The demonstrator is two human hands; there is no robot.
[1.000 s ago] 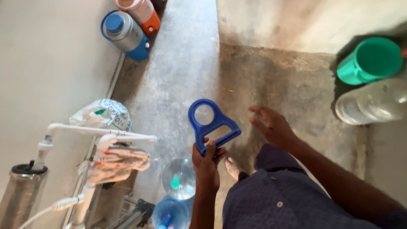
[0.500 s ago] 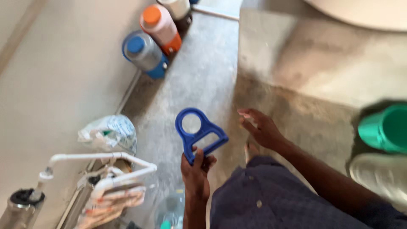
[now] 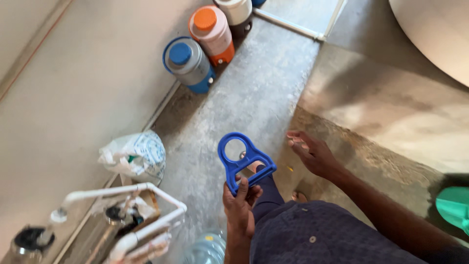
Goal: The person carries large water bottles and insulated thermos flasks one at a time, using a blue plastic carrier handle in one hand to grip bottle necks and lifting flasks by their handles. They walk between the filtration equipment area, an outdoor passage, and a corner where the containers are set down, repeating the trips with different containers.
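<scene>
gripping blue bottle handle [image 3: 245, 163], left hand [image 3: 240, 208]

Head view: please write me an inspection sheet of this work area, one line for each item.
Surface: grey concrete floor, rough and stained toward the right.
Job's things: blue plastic handle with a round hole, held upright.
Clutter: white plastic bag by the wall; blue-lidded jug, orange-lidded jug; clear bottle at the bottom edge.
Hands: left hand grips the handle's lower end; right hand open, holding nothing.
Cables: nothing seen; white pipes at lower left.
Surroundings: plain wall on the left; green container at the right edge.
</scene>
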